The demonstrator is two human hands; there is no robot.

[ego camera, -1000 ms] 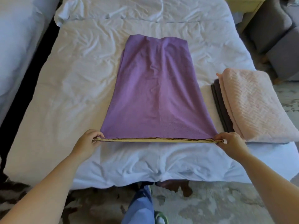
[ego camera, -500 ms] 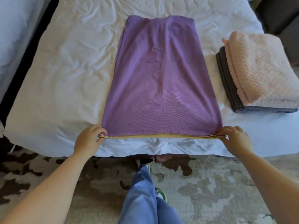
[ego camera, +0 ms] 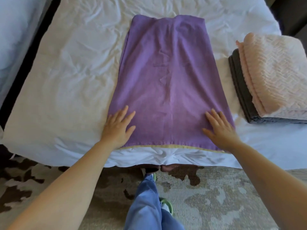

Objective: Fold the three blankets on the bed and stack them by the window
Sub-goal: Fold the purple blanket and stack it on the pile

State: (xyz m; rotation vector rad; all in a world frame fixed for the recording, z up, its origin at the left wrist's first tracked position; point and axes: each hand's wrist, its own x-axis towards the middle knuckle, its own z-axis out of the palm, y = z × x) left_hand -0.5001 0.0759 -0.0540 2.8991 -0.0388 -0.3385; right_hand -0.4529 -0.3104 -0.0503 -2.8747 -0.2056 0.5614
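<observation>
Both your left hand [ego camera: 118,128] and right hand [ego camera: 220,128] lie flat, fingers spread, on the soft, light purple blanket [ego camera: 169,77]; pinch its lower corners.

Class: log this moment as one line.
purple blanket: strip on bed | left hand: flat on near-left end | right hand: flat on near-right end | pink blanket: folded atop grey blanket

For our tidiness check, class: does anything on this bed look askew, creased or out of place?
The purple blanket has creases down its middle, and the pink blanket sits offset on the grey blanket, leaving the grey edge showing. Nothing spilled or damaged.
</observation>
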